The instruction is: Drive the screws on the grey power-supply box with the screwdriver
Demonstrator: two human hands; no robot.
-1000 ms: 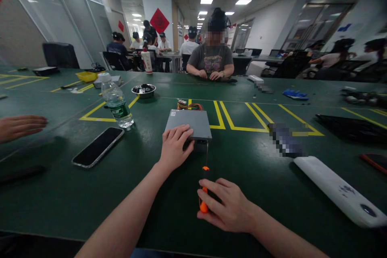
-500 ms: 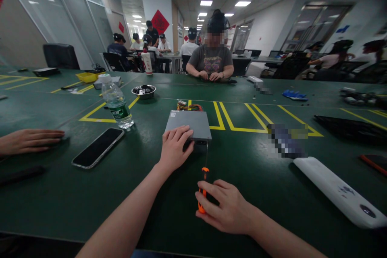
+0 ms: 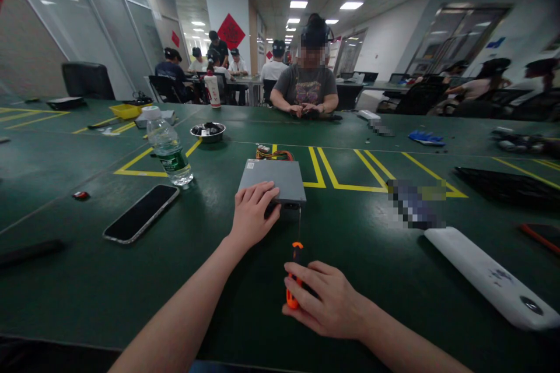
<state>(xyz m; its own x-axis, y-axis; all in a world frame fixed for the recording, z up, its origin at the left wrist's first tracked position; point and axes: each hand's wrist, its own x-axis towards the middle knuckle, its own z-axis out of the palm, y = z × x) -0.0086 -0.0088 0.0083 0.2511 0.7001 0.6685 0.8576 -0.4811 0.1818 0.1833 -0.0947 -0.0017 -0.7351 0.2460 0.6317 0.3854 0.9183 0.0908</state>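
A grey computer power supply [image 3: 280, 178] lies flat on the green table, its bundle of coloured wires [image 3: 275, 154] at the far side. My left hand [image 3: 254, 210] grips its near left corner, fingers on the top face and thumb against the front. In my right hand [image 3: 321, 297] is an orange and black screwdriver [image 3: 297, 253], its handle pinched between thumb and fingers. The thin shaft points away from me to the near right corner of the power supply. Whether the tip sits in a screw is too small to tell.
Left of my hands are a phone [image 3: 142, 214], a water bottle [image 3: 170, 151] and a small red object [image 3: 81, 195]. A metal bowl [image 3: 207, 132] of dark parts stands farther back. A long white device [image 3: 490, 277] lies at right. A person [image 3: 306, 81] sits opposite.
Another person's hand at the left edge has gone out of view, and the small red object now shows there. My hands, the screwdriver and the power supply have hardly moved.
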